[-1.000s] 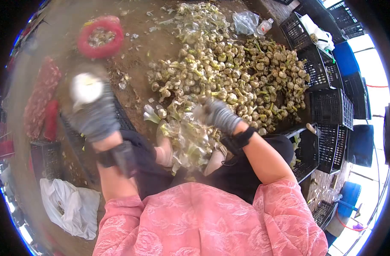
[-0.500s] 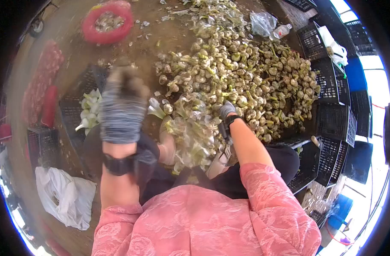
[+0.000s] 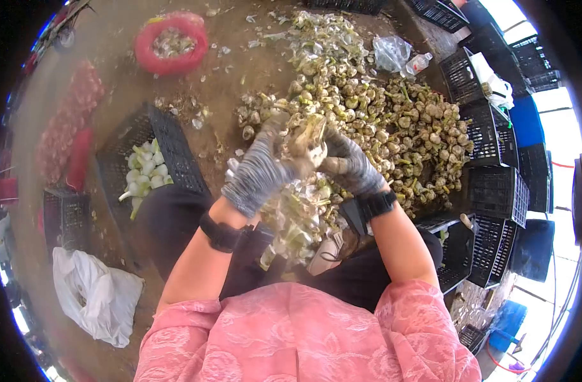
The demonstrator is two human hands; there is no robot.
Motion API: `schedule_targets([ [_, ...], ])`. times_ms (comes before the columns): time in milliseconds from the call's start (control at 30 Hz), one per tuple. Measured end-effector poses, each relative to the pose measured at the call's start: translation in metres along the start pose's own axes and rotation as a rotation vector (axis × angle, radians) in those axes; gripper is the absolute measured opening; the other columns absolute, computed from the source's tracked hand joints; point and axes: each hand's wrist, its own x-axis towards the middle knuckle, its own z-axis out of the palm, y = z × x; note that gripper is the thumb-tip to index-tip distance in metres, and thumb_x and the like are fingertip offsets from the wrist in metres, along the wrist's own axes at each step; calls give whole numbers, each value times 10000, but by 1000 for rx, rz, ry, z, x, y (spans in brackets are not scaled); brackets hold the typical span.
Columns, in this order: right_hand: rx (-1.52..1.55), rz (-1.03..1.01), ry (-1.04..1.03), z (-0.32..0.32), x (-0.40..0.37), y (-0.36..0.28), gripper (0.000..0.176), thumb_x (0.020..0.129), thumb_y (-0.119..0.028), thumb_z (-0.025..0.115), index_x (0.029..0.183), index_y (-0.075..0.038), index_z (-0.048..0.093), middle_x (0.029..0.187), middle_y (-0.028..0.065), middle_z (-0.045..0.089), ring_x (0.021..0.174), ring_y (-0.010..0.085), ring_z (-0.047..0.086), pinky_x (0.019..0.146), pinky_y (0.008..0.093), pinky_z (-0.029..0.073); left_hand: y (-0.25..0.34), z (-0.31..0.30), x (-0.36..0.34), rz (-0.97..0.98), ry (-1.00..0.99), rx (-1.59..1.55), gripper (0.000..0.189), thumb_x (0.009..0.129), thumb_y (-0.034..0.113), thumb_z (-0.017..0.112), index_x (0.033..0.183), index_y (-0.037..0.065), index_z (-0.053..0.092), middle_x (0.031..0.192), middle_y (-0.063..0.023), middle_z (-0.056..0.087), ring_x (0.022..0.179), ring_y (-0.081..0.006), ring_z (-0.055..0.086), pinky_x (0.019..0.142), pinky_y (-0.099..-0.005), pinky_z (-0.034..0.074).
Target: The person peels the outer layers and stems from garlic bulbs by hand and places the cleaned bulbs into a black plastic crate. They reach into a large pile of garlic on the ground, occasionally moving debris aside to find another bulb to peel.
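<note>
Fingers of grey-gloved left hand [image 3: 259, 170] and right hand [image 3: 353, 167] pinch pale, husk-covered garlic bulb [image 3: 308, 146] from either side, midway between both, above heaped pile of unpeeled garlic [image 3: 402, 124].

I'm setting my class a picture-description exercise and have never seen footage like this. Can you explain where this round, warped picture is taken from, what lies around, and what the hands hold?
There is no machine here. The camera sits on a person's head and looks down through a very wide lens, which bends the edges into a circle. The pink lace top at the bottom is the wearer's own.

Both hands wear grey knitted gloves. The left hand and the right hand grip one garlic bulb between them.

Beyond them, a large pile of unpeeled garlic lies on the dirt floor. A heap of peelings sits below the hands. To the left, a black crate holds white cleaned bulbs. Further off are a red mesh sack, a white plastic bag and stacked crates on the right.
</note>
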Motion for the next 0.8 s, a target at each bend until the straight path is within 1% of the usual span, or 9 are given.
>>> schedule_targets([
  [67, -273, -50, 38, 23, -17, -19, 674, 691, -217, 707, 1250, -31, 379, 1180, 68, 493, 1079, 180, 465, 920, 316, 362, 19, 14, -6, -116, -237, -235, 922, 553, 189, 812, 1283, 13, 277, 1204, -85, 431, 1073, -161, 432, 921, -296, 360],
  [133, -709, 41, 278, 28, -39, -31, 620, 708, -224, 700, 1220, -21, 414, 1149, 69, 509, 1016, 159, 493, 869, 298, 401, 14, 21, -12, -69, -170, -123, 879, 558, 243, 809, 1252, 8, 323, 1211, -103, 432, 1073, -173, 443, 908, -303, 376],
  [167, -981, -107, 282, 29, -41, -34, 532, 729, -207, 684, 1168, -13, 457, 1070, 65, 545, 921, 136, 525, 808, 276, 434, 14, 24, -12, -65, -173, -125, 879, 558, 243, 809, 1252, 8, 323, 1211, -103, 432, 1073, -173, 443, 908, -303, 376],
  [233, -748, -89, 373, 41, -45, -36, 500, 734, -196, 679, 1146, -9, 468, 1029, 62, 559, 891, 129, 531, 789, 269, 440, 15, 28, -12, 212, -59, 393, 797, 546, 270, 805, 1189, 23, 403, 1144, -133, 469, 1015, -225, 496, 855, -325, 421],
  [267, -508, -67, 459, 48, -46, -35, 468, 738, -185, 673, 1124, -5, 479, 988, 60, 572, 861, 122, 538, 770, 263, 446, 12, 29, -12, 211, -62, 395, 797, 546, 270, 805, 1189, 23, 403, 1144, -133, 469, 1015, -225, 496, 855, -325, 421],
  [333, -581, -126, 548, 59, -39, -25, 486, 715, -161, 695, 1104, 28, 474, 915, 57, 583, 819, 113, 536, 732, 256, 456, 4, 30, -12, 526, 75, 854, 717, 527, 269, 797, 1116, 35, 463, 1042, -152, 488, 931, -282, 525, 793, -349, 452],
  [400, -655, -217, 597, 54, -33, -12, 495, 713, -156, 698, 1106, 38, 468, 910, 57, 580, 821, 104, 529, 730, 248, 453, 6, 36, -14, 547, 118, 841, 682, 506, 240, 790, 1083, 47, 482, 977, -147, 483, 880, -306, 526, 762, -366, 458],
  [600, -652, -101, 440, 54, -36, -28, 430, 742, -158, 671, 1084, 31, 491, 919, 37, 574, 812, 83, 521, 723, 238, 448, 5, 35, -18, 434, 88, 831, 668, 484, 218, 797, 1054, 52, 491, 987, -143, 482, 907, -315, 513, 778, -376, 451],
  [800, -536, -45, 360, 47, -41, -34, 373, 738, -161, 670, 1038, 13, 532, 896, 29, 584, 809, 78, 521, 737, 240, 443, 7, 36, -15, 523, 75, 814, 678, 469, 199, 799, 1048, 49, 478, 976, -145, 481, 897, -314, 512, 779, -373, 446],
])
